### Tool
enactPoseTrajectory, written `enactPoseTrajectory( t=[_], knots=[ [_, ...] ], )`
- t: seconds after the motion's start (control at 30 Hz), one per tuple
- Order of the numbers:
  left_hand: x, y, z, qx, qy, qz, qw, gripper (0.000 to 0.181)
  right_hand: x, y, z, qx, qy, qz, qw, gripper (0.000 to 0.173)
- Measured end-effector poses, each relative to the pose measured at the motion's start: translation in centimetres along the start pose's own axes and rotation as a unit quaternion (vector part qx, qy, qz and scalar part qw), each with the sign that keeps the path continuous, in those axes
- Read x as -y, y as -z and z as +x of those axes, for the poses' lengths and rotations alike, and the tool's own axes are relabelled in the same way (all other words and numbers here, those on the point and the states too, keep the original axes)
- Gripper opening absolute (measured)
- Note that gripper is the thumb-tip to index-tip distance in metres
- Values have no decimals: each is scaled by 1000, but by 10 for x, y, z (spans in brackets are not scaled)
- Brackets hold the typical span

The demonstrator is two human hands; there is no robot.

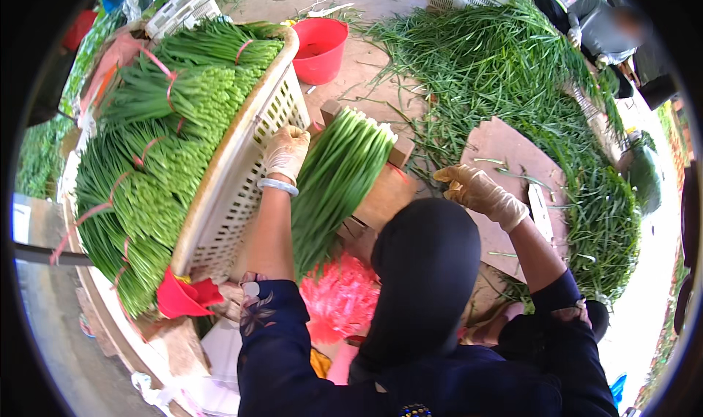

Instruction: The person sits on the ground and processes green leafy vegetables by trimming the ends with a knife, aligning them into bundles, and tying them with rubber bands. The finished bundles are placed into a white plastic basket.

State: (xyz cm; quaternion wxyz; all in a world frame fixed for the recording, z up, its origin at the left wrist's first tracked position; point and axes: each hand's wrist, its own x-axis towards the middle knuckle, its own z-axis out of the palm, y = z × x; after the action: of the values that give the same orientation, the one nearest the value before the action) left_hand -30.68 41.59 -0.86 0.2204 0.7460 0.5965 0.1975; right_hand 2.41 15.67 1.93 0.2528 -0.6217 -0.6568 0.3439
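My left hand, in a pale thin glove and with a bracelet at the wrist, is a closed fist beside the white slotted basket. A bit of red shows by its fingertips; whether it grips a strand is unclear. To its right, a bundle of green garlic chives lies across a wooden stand, pale cut ends pointing away from me. A thin red strand shows at the bundle's right side. My right hand, also gloved, is held right of the stand with fingers curled; what it holds cannot be made out.
Tied chive bundles fill the basket. Beyond the stand is a red bucket. Loose chives spread at right around a flat board. Pink plastic ties lie nearby. Another person is at upper right.
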Motion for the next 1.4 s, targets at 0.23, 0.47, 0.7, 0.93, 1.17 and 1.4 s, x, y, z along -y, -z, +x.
enactPoseTrajectory(
  t=[0.23, 0.47, 0.7, 0.93, 1.17, 1.4],
  knots=[
    [67, -80, 99, 123, 16, 254, 959, 73, -20, -50, 72, 9, -50, -144, 988, 54],
    [53, -104, 102, 131, 15, 183, 974, 42, -25, -76, 97, 49, -133, -242, 960, 64],
    [59, -87, 81, 95, 112, -275, 950, 21, -59, -100, 117, -44, -119, -278, 952, 10],
    [47, -75, 60, 143, 198, -429, 870, 10, -31, -95, 100, -3, -71, -279, 958, 10],
    [46, -75, 62, 120, 238, -405, 875, 14, -30, -96, 79, 44, -74, -105, 991, 8],
    [47, -74, 57, 175, 208, -371, 888, 21, -11, -92, 71, -23, 133, -17, 991, 8]
  ],
)
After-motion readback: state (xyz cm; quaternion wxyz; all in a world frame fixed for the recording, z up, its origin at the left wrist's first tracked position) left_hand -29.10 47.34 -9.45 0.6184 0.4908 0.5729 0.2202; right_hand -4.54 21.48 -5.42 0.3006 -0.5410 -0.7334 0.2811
